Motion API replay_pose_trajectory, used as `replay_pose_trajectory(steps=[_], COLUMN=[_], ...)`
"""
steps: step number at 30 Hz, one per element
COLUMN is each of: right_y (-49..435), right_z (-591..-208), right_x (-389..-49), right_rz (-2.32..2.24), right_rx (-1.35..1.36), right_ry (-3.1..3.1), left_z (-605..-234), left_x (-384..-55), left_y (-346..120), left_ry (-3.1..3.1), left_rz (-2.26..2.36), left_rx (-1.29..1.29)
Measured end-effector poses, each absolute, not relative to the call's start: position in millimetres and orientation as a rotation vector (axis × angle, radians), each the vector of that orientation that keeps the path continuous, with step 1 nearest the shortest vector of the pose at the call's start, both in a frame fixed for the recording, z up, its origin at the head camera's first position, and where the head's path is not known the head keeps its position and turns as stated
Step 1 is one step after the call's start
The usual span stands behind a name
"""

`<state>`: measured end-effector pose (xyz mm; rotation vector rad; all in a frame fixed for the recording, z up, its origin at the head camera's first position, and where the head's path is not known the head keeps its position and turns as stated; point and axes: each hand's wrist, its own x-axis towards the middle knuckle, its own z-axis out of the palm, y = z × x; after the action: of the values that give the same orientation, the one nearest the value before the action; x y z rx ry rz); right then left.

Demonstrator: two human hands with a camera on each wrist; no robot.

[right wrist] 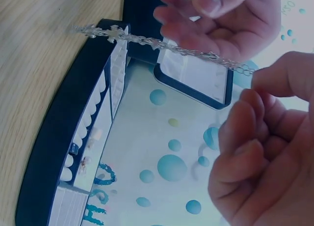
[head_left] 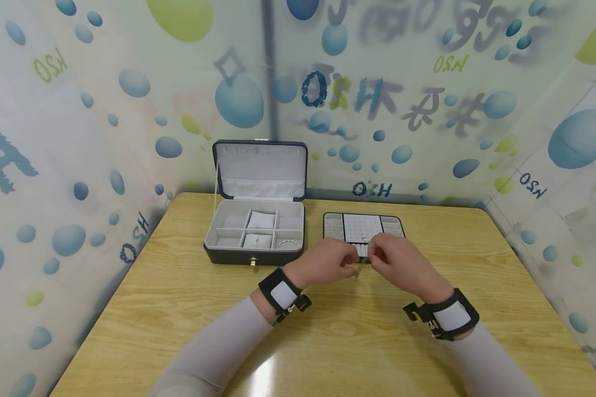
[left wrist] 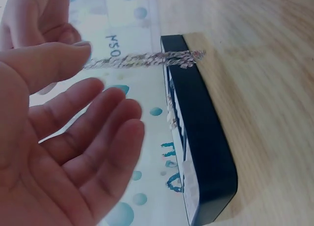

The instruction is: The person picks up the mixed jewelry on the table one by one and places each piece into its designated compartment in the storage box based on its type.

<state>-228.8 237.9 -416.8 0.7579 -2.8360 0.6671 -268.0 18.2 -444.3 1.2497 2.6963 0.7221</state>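
Note:
A silver chain bracelet (right wrist: 181,50) hangs down in a doubled strand, its upper end pinched between the thumb and index finger of my right hand (head_left: 402,262). Close beside it is my left hand (head_left: 328,260), fingers loosely bent and spread, with the thumb (left wrist: 73,59) overlapping the strand in the left wrist view. Behind the hanging bracelet stands a dark-edged jewelry tray (left wrist: 211,132) with a white earring panel (head_left: 361,225), side slots and a row of white ring rolls (right wrist: 88,118). Both hands cover part of its front in the head view.
Left of the tray stands an open black jewelry box (head_left: 233,257), its lid (head_left: 260,165) raised. Two small cushions (head_left: 261,220) and a silver bangle (head_left: 289,243) sit in its compartments. Patterned walls rise behind the wooden table (head_left: 144,309) and at both sides.

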Motion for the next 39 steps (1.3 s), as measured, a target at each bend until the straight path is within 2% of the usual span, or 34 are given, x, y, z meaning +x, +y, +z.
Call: replay_pose_trajectory(steps=[20, 30, 39], right_y=[231, 233, 228], right_z=[-421, -420, -425], right_x=[-223, -226, -225], right_rz=[0.741, 0.706, 0.894], right_rx=[0.837, 0.805, 0.73], right_ry=[-2.655, -2.688, -2.607], left_z=[-443, -439, -441], left_x=[-270, -272, -272], left_y=[17, 10, 11], left_ry=[2.679, 2.742, 2.724], left_rz=[0.999, 1.031, 1.157], left_rx=[1.352, 1.34, 1.31])
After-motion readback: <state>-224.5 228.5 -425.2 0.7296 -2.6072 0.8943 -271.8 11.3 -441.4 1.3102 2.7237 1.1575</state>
